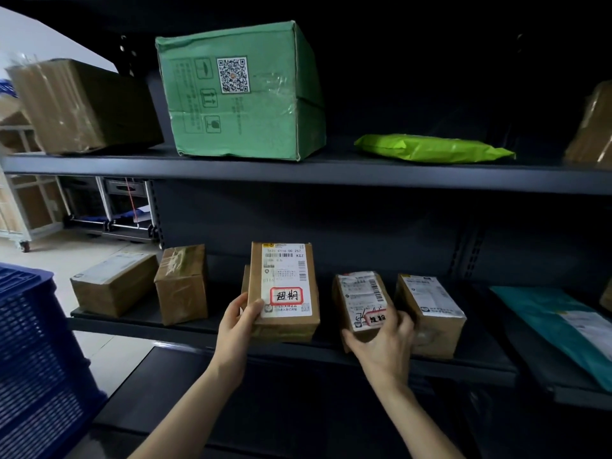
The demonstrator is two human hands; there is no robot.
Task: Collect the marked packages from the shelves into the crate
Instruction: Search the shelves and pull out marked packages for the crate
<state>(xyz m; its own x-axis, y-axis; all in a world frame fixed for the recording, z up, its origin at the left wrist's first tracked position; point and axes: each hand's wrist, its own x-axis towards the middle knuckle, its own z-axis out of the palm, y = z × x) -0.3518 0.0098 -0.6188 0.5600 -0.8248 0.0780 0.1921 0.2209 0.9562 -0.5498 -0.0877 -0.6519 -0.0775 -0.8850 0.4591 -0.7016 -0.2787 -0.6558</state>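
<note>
On the lower shelf [132, 321] stands an upright brown package [284, 289] with a white label and a red-framed mark. My left hand [236, 321] grips its lower left corner. To its right lies a smaller brown package [359, 298] that also bears a red-framed mark, and my right hand [381, 346] is closed around its near end. The blue slatted crate [36, 352] is at the left edge, apart from both hands.
Unmarked brown boxes [114, 283], [182, 283], [430, 313] share the lower shelf, with a teal mailer [556, 323] at the right. The upper shelf [331, 173] carries a green box [241, 91], a lime bag [433, 149] and brown boxes [82, 106]. Light floor with carts lies to the left.
</note>
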